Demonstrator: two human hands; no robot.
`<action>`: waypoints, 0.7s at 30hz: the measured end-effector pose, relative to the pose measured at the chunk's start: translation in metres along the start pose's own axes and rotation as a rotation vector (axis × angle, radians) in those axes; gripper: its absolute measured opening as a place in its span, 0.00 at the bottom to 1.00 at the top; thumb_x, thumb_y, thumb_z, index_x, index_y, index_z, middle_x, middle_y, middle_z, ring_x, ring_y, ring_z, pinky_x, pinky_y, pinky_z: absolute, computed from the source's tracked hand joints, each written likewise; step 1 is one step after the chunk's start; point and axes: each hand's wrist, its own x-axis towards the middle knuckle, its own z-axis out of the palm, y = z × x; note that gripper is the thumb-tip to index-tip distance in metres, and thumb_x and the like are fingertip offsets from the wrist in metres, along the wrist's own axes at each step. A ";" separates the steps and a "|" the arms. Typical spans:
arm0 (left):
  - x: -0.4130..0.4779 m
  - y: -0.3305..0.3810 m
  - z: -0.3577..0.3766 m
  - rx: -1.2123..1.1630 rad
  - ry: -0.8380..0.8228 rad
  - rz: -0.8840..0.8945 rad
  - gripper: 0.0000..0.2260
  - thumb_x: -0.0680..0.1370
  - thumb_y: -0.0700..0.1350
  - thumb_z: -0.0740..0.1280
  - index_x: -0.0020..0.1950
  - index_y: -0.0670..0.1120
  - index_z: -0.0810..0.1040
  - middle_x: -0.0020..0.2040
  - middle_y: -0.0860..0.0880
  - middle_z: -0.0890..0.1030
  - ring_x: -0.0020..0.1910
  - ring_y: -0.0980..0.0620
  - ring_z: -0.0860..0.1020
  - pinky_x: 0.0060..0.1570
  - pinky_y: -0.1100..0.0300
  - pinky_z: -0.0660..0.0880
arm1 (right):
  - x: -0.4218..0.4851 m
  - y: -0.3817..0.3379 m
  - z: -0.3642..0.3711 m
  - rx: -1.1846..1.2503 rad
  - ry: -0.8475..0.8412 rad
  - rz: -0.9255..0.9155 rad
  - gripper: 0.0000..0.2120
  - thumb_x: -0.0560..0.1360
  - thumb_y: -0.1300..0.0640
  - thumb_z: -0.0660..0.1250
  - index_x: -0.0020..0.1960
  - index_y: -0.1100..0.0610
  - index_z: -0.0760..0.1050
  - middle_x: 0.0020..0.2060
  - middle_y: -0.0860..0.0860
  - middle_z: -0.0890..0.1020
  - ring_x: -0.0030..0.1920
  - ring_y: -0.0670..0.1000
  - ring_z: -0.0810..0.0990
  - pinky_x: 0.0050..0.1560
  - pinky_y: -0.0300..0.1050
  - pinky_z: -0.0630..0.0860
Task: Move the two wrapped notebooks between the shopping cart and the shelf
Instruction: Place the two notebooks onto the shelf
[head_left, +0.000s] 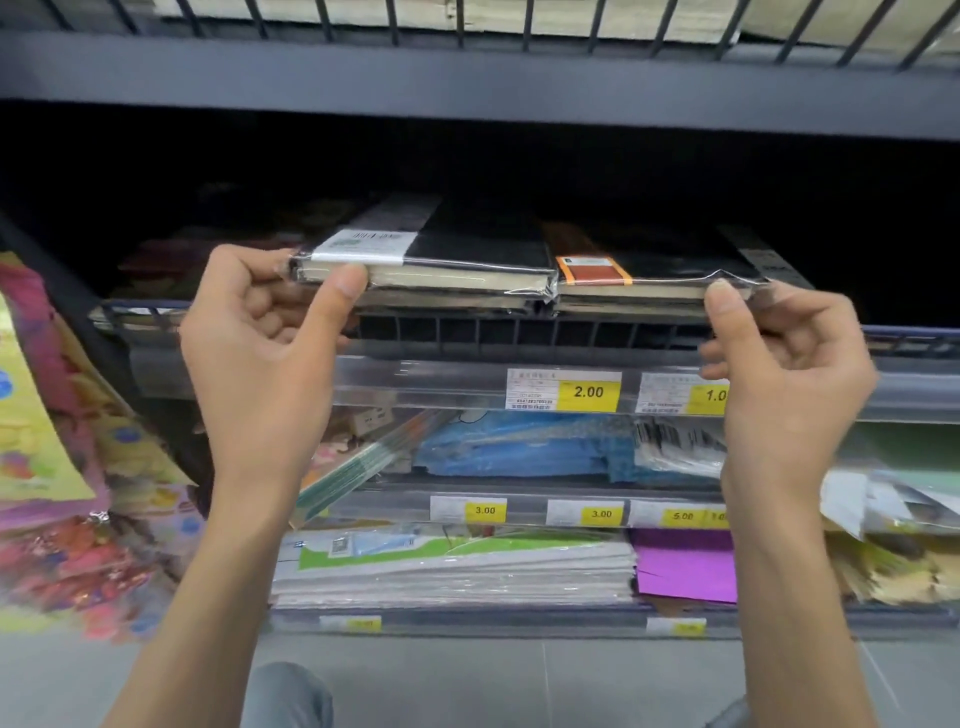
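Note:
Two black notebooks in clear wrap lie side by side at the front of a dark shelf. The left notebook has a white label band; my left hand pinches its left front corner between thumb and fingers. The right notebook has an orange-brown label; my right hand pinches its right front corner and crinkled wrap. Both books rest on top of similar wrapped books, level with the shelf's wire front rail. No shopping cart is in view.
Yellow price tags line the clear rail below. Lower shelves hold blue packets, stacked pads and purple paper. Colourful packs hang at the left. Another shelf sits close overhead. Grey floor lies below.

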 end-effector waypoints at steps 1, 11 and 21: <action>0.001 -0.001 0.001 0.015 0.008 -0.008 0.12 0.77 0.53 0.73 0.49 0.51 0.71 0.42 0.50 0.79 0.40 0.58 0.80 0.40 0.64 0.77 | 0.001 0.002 0.000 -0.018 0.003 0.006 0.11 0.75 0.51 0.75 0.50 0.54 0.74 0.41 0.48 0.82 0.38 0.54 0.80 0.38 0.45 0.78; 0.003 -0.012 0.006 0.035 0.012 -0.035 0.18 0.76 0.59 0.71 0.53 0.48 0.71 0.47 0.41 0.81 0.45 0.42 0.81 0.45 0.42 0.78 | 0.006 0.008 -0.003 -0.102 0.041 0.020 0.19 0.71 0.46 0.77 0.53 0.58 0.78 0.41 0.49 0.80 0.39 0.46 0.76 0.43 0.42 0.77; 0.004 -0.011 0.011 0.071 0.053 -0.026 0.14 0.77 0.55 0.72 0.51 0.48 0.71 0.35 0.57 0.73 0.33 0.61 0.71 0.40 0.67 0.69 | 0.013 0.008 -0.003 -0.152 0.049 -0.006 0.19 0.71 0.47 0.77 0.51 0.60 0.79 0.36 0.50 0.76 0.34 0.44 0.72 0.41 0.37 0.73</action>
